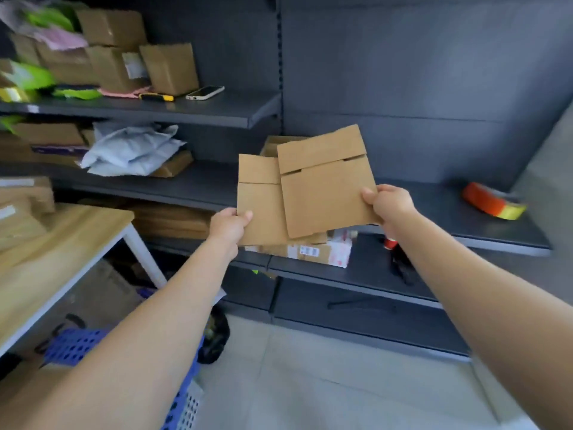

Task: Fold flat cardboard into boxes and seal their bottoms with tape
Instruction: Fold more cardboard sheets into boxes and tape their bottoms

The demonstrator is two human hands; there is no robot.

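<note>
Left hand (231,226) pinches one flat blank (260,209), right hand (389,206) pinches another blank (325,187), overlapping, held mid-air before the shelf (465,218). Risk: corner-only pinches, a blank may slip and drop. Tape (491,204) sits on shelf, right.

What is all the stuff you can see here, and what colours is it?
flat cardboard pieces: two, brown, one in each hand, overlapping
tape dispenser: one, orange and yellow, shelf at right
phone: one, pale, top shelf
cutter: one, yellow and black, beside the phone
folded boxes: several, brown, top shelf at left
mailer bags: a pile, pale grey, middle shelf
labelled parcels: a few, brown and white, lower shelf
shelves: several, dark grey, along the wall
table: one, wooden top, white legs, left
basket: one, blue, lower left
left hand: one, grips the left piece's lower corner
right hand: one, grips the right piece's side edge
</note>
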